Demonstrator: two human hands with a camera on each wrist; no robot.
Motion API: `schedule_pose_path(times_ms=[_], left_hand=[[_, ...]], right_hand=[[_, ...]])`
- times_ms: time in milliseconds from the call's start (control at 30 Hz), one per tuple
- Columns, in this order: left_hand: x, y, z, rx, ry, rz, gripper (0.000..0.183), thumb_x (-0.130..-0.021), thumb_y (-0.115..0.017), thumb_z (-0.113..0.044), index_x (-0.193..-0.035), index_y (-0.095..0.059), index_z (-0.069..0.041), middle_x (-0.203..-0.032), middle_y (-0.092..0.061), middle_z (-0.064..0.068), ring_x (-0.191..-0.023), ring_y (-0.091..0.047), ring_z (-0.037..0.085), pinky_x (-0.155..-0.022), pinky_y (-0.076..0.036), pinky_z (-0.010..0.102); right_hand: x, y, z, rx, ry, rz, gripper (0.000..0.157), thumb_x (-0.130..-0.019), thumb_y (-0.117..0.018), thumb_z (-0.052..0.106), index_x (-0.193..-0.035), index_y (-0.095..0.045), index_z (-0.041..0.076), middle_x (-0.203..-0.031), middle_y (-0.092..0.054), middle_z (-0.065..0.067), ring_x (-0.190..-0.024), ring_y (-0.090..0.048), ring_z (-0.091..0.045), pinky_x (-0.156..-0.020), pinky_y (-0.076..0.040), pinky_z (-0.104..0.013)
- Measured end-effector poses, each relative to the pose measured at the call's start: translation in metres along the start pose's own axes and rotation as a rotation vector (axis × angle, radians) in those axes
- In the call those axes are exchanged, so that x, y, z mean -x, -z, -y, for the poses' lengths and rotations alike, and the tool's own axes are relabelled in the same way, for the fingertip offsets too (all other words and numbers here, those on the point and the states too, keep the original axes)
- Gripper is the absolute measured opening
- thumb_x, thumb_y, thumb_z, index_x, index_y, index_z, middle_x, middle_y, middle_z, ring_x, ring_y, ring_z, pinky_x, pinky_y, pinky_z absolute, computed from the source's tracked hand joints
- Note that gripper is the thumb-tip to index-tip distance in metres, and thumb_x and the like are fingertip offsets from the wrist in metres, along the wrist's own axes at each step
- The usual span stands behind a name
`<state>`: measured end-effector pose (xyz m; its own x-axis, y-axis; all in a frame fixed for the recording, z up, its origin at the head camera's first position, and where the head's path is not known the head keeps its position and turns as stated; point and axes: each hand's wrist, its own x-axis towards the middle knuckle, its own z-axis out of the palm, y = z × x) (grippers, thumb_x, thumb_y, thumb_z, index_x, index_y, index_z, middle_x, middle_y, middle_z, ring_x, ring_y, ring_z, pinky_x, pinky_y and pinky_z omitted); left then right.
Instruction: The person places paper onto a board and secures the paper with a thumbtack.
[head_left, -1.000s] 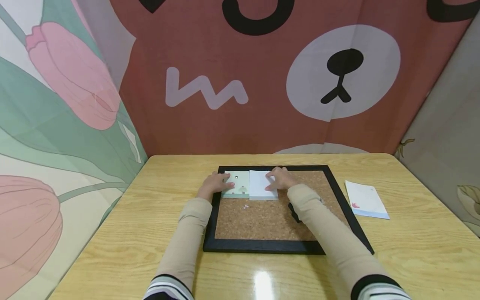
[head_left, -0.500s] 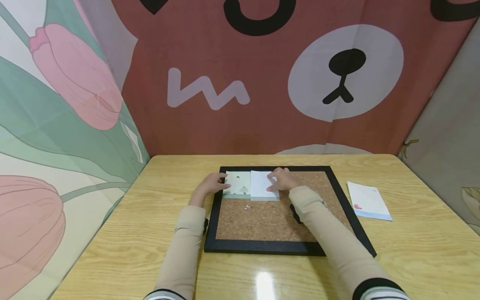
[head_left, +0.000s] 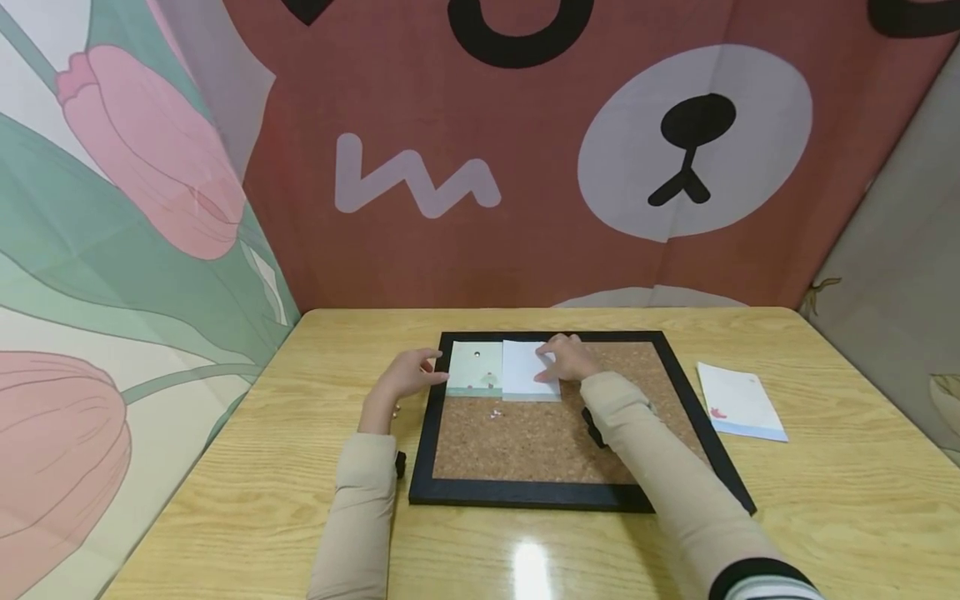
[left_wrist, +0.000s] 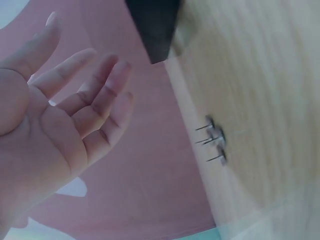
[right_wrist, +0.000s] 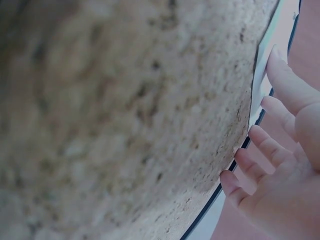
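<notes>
My right hand (head_left: pixel 570 360) rests with its thumb and fingers extended on the right part of a white paper sheet (head_left: pixel 525 371) on the corkboard (head_left: pixel 517 450). In the right wrist view its thumb lies on the sheet (right_wrist: pixel 258 92) while other fingertips reach the cork. A pale green sheet (head_left: pixel 468 367) lies against the white one's left edge, with a small tack (head_left: pixel 476 354) near its top. My left hand (head_left: pixel 407 375) is just left of the board's black frame, holding nothing. The left wrist view shows its fingers loosely bent, with several thumbtacks (left_wrist: pixel 215 137), points out, on the table.
Right of the board lies another white sheet (head_left: pixel 742 402) with a blue lower edge. Small shiny bits (head_left: pixel 496 414) sit on the cork below the two sheets. A printed cloth (head_left: pixel 420 267) hangs behind the wooden table (head_left: pixel 247 483).
My left hand has moved left, off the green sheet and past the frame, toward the thumbtacks on the table. My right hand stays on the white sheet.
</notes>
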<state>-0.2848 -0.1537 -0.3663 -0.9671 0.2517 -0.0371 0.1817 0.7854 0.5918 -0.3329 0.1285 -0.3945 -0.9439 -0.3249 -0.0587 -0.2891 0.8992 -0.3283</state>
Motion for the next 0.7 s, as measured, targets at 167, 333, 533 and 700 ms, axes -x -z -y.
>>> schedule_pose_path(times_ms=[167,333,533,700], left_hand=[[0.008,0.007,-0.002,-0.091,0.004,-0.029,0.048,-0.085,-0.063,-0.021,-0.126,-0.049,-0.001,-0.099,-0.058,0.017,-0.084,-0.056,0.027,-0.070,-0.046,0.038],[0.017,0.016,-0.002,-0.322,0.046,-0.084,0.038,-0.082,-0.065,-0.014,-0.115,-0.057,0.002,-0.106,-0.059,0.018,-0.094,-0.056,0.031,-0.076,-0.046,0.042],[0.026,0.024,0.001,-0.355,0.091,-0.073,0.028,-0.082,-0.064,-0.008,-0.106,-0.060,0.005,-0.109,-0.058,0.020,-0.098,-0.055,0.034,-0.078,-0.045,0.043],[0.028,0.024,0.008,-0.343,0.115,-0.057,0.011,-0.081,-0.062,-0.005,-0.088,-0.063,0.003,-0.090,-0.062,0.013,-0.080,-0.058,0.026,-0.071,-0.047,0.038]], right_hand=[[0.000,0.001,0.001,0.028,-0.005,0.007,0.055,-0.076,-0.071,0.034,-0.124,-0.055,0.012,-0.129,-0.042,-0.017,-0.114,-0.036,-0.037,-0.090,-0.030,-0.053],[0.001,0.000,0.002,0.033,-0.012,0.012,0.055,-0.076,-0.070,0.034,-0.124,-0.055,0.012,-0.130,-0.043,-0.016,-0.114,-0.036,-0.036,-0.090,-0.030,-0.053],[0.001,0.000,0.001,0.037,-0.001,0.013,0.054,-0.077,-0.069,0.033,-0.124,-0.055,0.010,-0.129,-0.042,-0.017,-0.113,-0.037,-0.037,-0.090,-0.031,-0.052],[0.000,0.000,0.000,0.027,0.007,0.012,0.054,-0.078,-0.069,0.033,-0.124,-0.054,0.009,-0.129,-0.042,-0.019,-0.113,-0.036,-0.038,-0.090,-0.030,-0.053]])
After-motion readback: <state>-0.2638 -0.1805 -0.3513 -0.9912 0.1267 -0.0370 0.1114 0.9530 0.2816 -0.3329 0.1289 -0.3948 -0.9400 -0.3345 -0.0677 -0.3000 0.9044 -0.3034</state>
